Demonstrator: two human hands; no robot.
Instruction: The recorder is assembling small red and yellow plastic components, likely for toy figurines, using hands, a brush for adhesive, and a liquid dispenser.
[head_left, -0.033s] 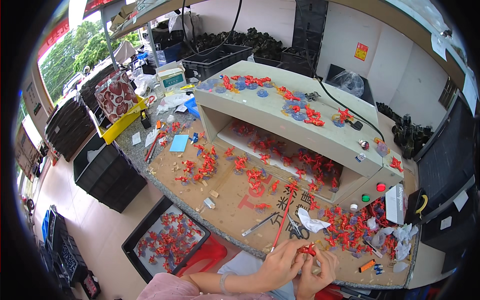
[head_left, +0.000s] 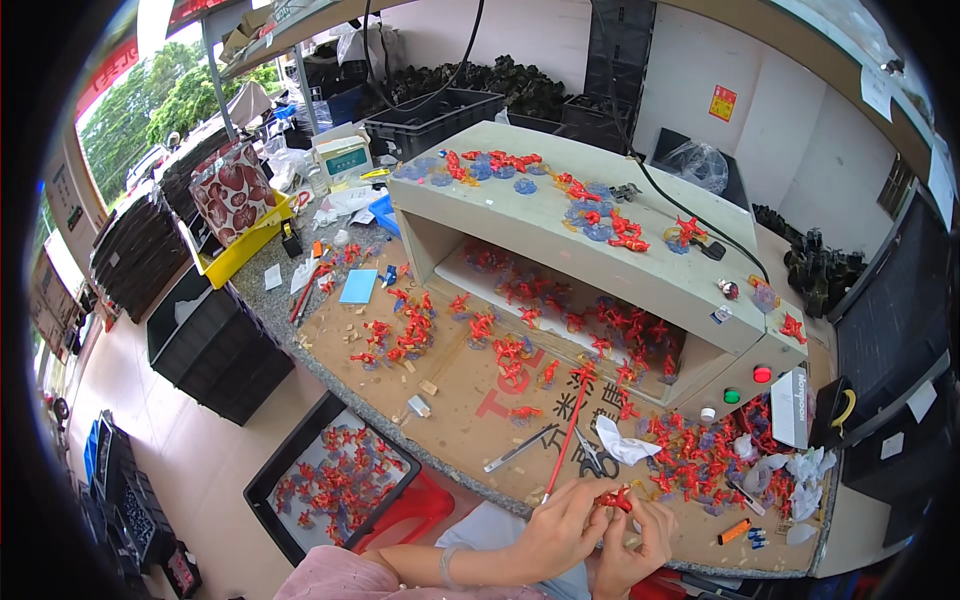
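Note:
Close to the table's near edge, a small red figurine [head_left: 617,499] is pinched between the fingertips of both my hands. My left hand [head_left: 562,522] comes in from the left, fingers closed on its left side; my right hand [head_left: 640,545] grips it from the right. Fingers cover much of the figurine. A thin red stick [head_left: 571,430] runs away from beside my left hand; whether the hand touches it, I cannot tell. Scissors [head_left: 597,458], a crumpled white tissue [head_left: 626,441] and a slim knife-like tool [head_left: 520,448] lie just beyond my hands.
A pale metal box [head_left: 570,215] with an open front spans the table's back, red figurines on and inside it. Figurines heap [head_left: 700,450] at right, near an orange lighter [head_left: 733,532]. A black tray [head_left: 277,500] of figurines stands lower left, beside a red stool [head_left: 420,510].

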